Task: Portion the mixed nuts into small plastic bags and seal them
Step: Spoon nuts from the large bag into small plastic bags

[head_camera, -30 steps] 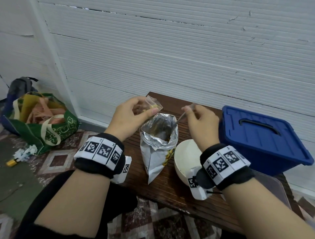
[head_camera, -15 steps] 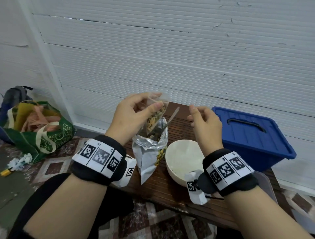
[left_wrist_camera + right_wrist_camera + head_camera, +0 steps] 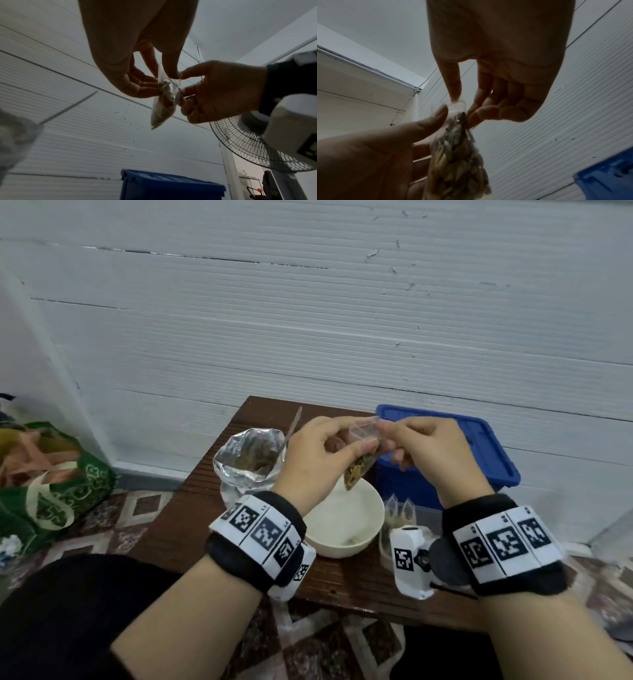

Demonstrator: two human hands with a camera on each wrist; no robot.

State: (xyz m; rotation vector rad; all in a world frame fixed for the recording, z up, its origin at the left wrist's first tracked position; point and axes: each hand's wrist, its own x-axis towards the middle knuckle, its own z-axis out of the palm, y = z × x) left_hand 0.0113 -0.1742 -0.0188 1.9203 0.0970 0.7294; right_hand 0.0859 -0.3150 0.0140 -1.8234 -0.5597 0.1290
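I hold the small plastic bag [image 3: 359, 455] of mixed nuts [image 3: 458, 159] in the air above the white bowl [image 3: 346, 522], its top edge pinched between thumb and fingers of my left hand [image 3: 318, 460] and of my right hand [image 3: 435, 457], one at each end of the mouth. The nuts sit in the bag's lower corner. The open foil pouch [image 3: 248, 467] stands on the wooden table [image 3: 205, 501] to the left, a spoon handle [image 3: 294, 422] sticking out of it; the blue lidded box [image 3: 479, 450] lies behind my right hand.

Left hand [image 3: 317, 460] covers part of small plastic bag [image 3: 359, 463]; seal state indeterminate. Spoon [image 3: 294, 424] bowl hidden inside foil pouch [image 3: 250, 463]. Green tote bag [image 3: 51, 491] cropped at left edge.
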